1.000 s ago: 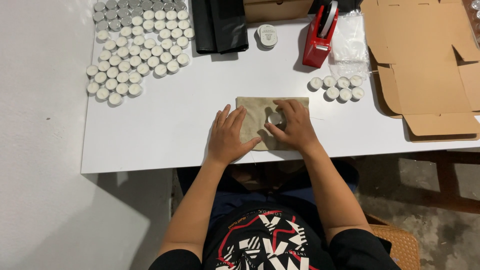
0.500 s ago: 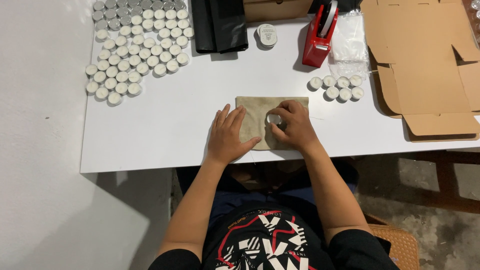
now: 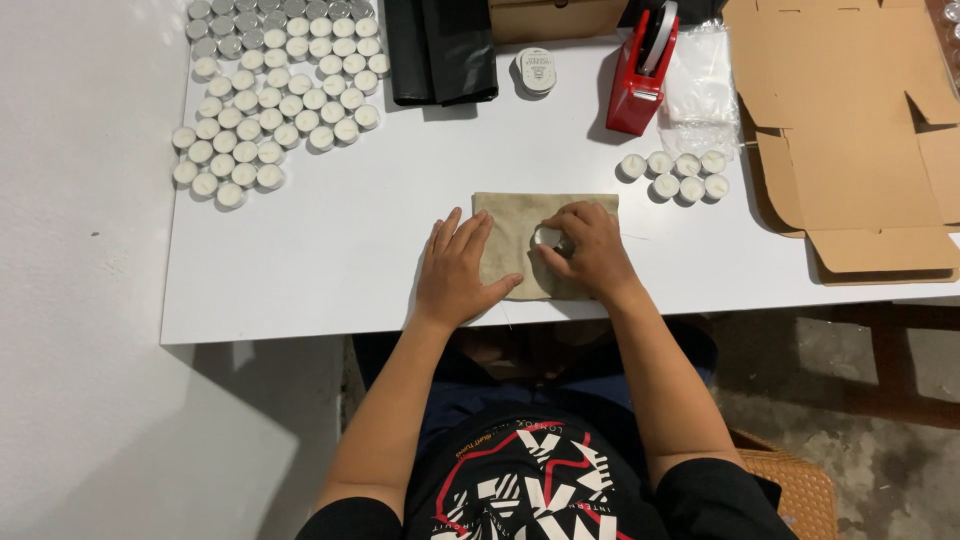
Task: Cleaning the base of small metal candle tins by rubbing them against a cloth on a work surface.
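Candle [image 3: 547,236] sits pinched in the curled right hand [image 3: 588,250] on the tan cloth [image 3: 520,215], frame centre; left hand [image 3: 457,272], flat and open, should pin the cloth firmly.

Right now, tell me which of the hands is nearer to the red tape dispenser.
Right. The right hand rests on the beige cloth pouch, directly below the red tape dispenser; the left hand lies flat farther left, on the pouch's left edge.
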